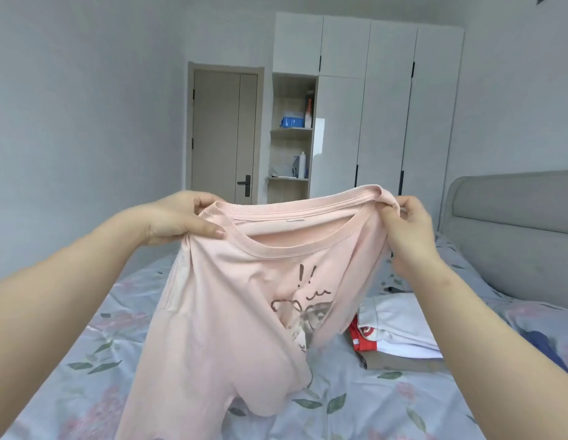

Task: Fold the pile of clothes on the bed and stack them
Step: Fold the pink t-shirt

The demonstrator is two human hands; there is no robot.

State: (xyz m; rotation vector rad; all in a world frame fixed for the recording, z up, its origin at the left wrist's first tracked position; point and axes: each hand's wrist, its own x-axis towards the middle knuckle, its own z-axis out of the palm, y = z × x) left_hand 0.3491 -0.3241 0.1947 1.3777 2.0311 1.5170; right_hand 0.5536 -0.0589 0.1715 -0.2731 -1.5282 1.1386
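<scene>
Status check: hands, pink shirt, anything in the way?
Both pinching: left hand, right hand hold pink T-shirt by its shoulders, up over the bed. Unfolded, hanging. Right of it, folded stack; not blocking.

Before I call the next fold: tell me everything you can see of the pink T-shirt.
The pink T-shirt is soft knit with a ribbed round collar and a dark cartoon print on the chest. It hangs unfolded and creased above the bed, pinched at both shoulders by the left hand and right hand.
</scene>
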